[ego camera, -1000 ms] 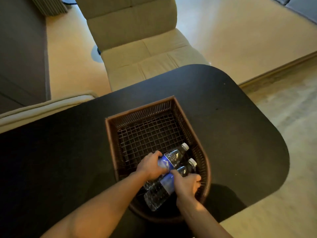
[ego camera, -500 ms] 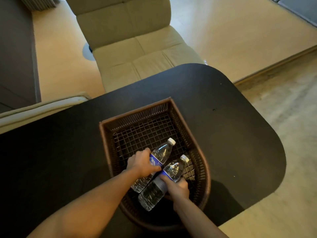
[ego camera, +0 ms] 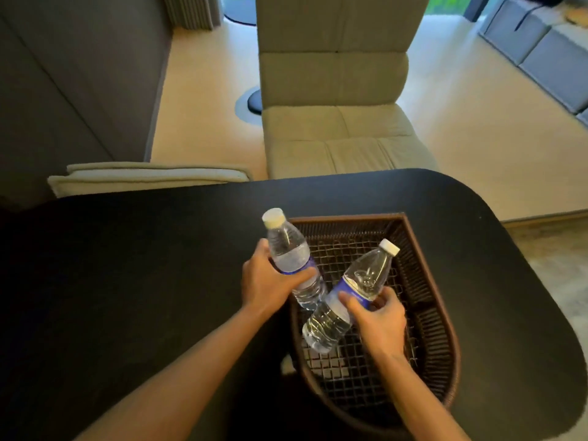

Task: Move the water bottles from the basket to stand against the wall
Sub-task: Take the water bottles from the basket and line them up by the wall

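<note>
My left hand (ego camera: 267, 283) grips a clear water bottle (ego camera: 288, 249) with a white cap and blue label, lifted nearly upright over the left rim of the basket. My right hand (ego camera: 378, 318) holds a second water bottle (ego camera: 356, 288) by its blue label, tilted with its cap up and to the right, above the basket floor. The brown woven basket (ego camera: 426, 281) with a wire-mesh bottom sits on the black table (ego camera: 127, 281); no other bottle shows inside it. A dark grey wall (ego camera: 63, 84) rises at the far left beyond the table.
A beige padded chair (ego camera: 334, 106) stands just past the table's far edge. Another beige cushion edge (ego camera: 143, 178) lies at the table's back left. Grey storage units (ego camera: 541, 49) line the far right, and the rounded table end (ego camera: 525, 281) curves to the right.
Both bottles have been raised out of the basket bottom; the left one has swung upright and leftward over the rim. The camera has tipped up, showing more of the room.
</note>
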